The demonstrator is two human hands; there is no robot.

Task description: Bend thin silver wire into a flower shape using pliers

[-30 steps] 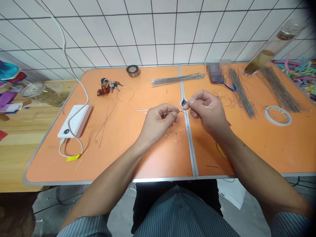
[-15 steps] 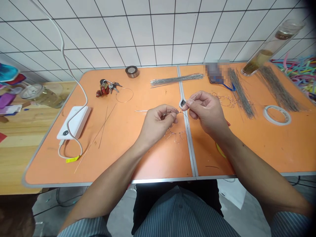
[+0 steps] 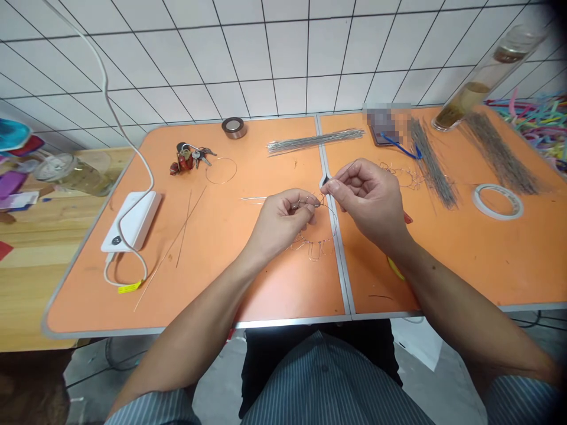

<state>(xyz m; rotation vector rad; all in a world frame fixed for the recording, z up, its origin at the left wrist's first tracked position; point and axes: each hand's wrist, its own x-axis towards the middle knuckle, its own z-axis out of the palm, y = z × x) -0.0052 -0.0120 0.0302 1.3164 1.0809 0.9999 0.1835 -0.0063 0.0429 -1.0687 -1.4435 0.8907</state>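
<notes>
Over the middle of the orange table point(image 3: 292, 295), my left hand point(image 3: 286, 218) pinches a ring of thin wire point(image 3: 335, 221) between thumb and fingers. Small wire loops point(image 3: 314, 251) hang along the ring's lower edge. Close by on the right, my right hand point(image 3: 367, 195) has its thumb and forefinger pinched on a fine wire at the top of the ring. The wire's tip is too thin to follow clearly, and part of the ring is hidden behind my left fingers.
Bundles of straight wire point(image 3: 314, 141) lie at the back and right. Around them are keys point(image 3: 201, 156), a dark tape roll point(image 3: 234, 127), a white tape roll point(image 3: 476, 209), a phone point(image 3: 381, 131), a glass bottle point(image 3: 469, 97) and a corded white power bank point(image 3: 128, 221). A looped wire piece point(image 3: 405, 177) lies right.
My right hand has moved slightly left, and its fingertips are closer to my left hand. The left hand keeps its pinch on the wire ring.
</notes>
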